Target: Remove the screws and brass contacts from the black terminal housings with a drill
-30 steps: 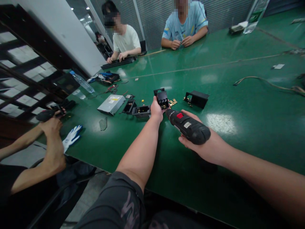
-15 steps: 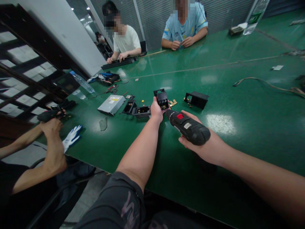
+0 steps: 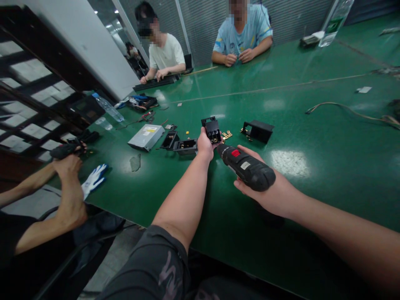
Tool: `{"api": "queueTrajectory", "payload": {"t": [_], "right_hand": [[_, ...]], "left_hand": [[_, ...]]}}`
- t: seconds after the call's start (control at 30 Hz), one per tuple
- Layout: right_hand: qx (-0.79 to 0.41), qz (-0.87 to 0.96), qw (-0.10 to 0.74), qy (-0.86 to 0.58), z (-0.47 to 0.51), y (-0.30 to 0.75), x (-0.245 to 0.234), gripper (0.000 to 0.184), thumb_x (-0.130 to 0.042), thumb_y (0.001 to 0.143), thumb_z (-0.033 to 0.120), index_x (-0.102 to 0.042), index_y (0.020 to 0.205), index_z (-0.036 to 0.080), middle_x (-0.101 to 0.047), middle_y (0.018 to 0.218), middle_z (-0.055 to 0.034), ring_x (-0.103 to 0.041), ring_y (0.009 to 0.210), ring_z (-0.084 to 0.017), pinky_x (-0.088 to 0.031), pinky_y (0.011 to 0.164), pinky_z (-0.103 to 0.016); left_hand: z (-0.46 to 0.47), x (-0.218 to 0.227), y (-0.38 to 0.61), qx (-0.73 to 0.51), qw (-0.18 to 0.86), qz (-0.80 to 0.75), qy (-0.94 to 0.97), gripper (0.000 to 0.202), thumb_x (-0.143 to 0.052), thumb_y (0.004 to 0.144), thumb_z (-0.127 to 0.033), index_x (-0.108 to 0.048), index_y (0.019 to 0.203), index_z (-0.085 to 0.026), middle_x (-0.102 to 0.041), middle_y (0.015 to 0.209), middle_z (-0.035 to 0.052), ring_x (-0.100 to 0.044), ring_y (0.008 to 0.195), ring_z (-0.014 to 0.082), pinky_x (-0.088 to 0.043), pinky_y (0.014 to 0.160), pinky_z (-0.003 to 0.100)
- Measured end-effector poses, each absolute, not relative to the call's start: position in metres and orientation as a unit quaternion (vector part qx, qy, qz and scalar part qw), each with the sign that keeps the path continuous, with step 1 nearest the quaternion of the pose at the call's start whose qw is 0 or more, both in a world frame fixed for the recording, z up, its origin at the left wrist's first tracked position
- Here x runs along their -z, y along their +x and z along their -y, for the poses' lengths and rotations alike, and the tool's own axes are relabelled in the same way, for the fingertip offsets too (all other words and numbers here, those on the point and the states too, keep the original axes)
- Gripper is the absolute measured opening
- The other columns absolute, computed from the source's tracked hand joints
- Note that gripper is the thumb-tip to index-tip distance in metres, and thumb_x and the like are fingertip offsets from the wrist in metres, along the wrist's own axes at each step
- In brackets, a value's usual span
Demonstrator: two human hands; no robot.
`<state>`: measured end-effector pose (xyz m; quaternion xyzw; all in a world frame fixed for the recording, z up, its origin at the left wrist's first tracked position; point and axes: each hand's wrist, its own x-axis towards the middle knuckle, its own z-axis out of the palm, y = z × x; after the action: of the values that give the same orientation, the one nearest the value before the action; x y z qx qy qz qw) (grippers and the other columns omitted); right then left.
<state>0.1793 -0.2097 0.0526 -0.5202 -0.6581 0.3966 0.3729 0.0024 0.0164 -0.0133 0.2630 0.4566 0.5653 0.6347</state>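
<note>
My left hand (image 3: 206,143) is closed around a black plastic housing (image 3: 213,130) with brass-coloured contacts in its slots. My right hand (image 3: 265,187) grips a black cordless drill (image 3: 246,166) with a red switch on top. The drill's front end points at the lower edge of the housing; whether its bit touches is hidden. Several loose brass plates (image 3: 227,135) lie just beyond the drill's nose. Another black housing (image 3: 258,131) rests on its side to the right. Two open black housings, one of them a socket box (image 3: 186,146), sit left of my left hand.
On the green table (image 3: 237,233) are a silver disc drive (image 3: 146,137), a blue-white glove (image 3: 94,180), a water bottle (image 3: 108,107) and a thin cable (image 3: 346,106). A person at left holds another drill (image 3: 64,151). Two people sit across the table.
Almost nothing differs. The drill and my right hand have shifted very slightly; my left hand keeps the housing in the same place.
</note>
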Motion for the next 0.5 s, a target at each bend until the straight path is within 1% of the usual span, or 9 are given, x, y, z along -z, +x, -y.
{"api": "queueTrajectory", "payload": {"t": [0.1,0.3,0.4,0.5], "right_hand": [[-0.397,0.658,0.376,-0.518,0.2098,0.1792,-0.0522,0.103,-0.076,0.095,0.045,-0.031,0.186,0.026,-0.086,0.113,-0.0095,-0.085,0.100,-0.036,-0.067,0.094,-0.055],[-0.394,0.657,0.372,-0.525,0.2091,0.1782,-0.0535,0.102,-0.077,0.094,0.045,-0.033,0.185,0.028,-0.087,0.113,-0.0094,-0.086,0.098,-0.036,-0.068,0.091,-0.054],[-0.393,0.659,0.372,-0.522,0.2092,0.1785,-0.0537,0.102,-0.076,0.095,0.044,-0.033,0.185,0.027,-0.087,0.110,-0.0090,-0.086,0.097,-0.036,-0.068,0.092,-0.053],[-0.392,0.659,0.374,-0.522,0.2093,0.1785,-0.0528,0.102,-0.077,0.094,0.044,-0.034,0.185,0.026,-0.087,0.113,-0.0097,-0.086,0.099,-0.036,-0.068,0.093,-0.054]], "left_hand": [[-0.0157,0.0126,0.0027,-0.568,0.639,-0.449,0.260,0.067,-0.041,0.120,-0.063,-0.081,0.139,-0.013,-0.083,0.085,0.0084,-0.075,0.064,0.0195,-0.062,0.073,0.033],[-0.0168,0.0129,0.0029,-0.568,0.630,-0.456,0.267,0.064,-0.042,0.120,-0.062,-0.082,0.135,-0.014,-0.084,0.085,0.0081,-0.075,0.063,0.0193,-0.060,0.067,0.031],[-0.0176,0.0135,0.0028,-0.566,0.633,-0.456,0.266,0.066,-0.041,0.120,-0.063,-0.082,0.135,-0.014,-0.084,0.086,0.0084,-0.076,0.064,0.0194,-0.061,0.066,0.031],[-0.0174,0.0135,0.0029,-0.569,0.637,-0.457,0.248,0.066,-0.044,0.118,-0.066,-0.081,0.138,-0.015,-0.084,0.086,0.0087,-0.077,0.066,0.0199,-0.062,0.068,0.031]]}}
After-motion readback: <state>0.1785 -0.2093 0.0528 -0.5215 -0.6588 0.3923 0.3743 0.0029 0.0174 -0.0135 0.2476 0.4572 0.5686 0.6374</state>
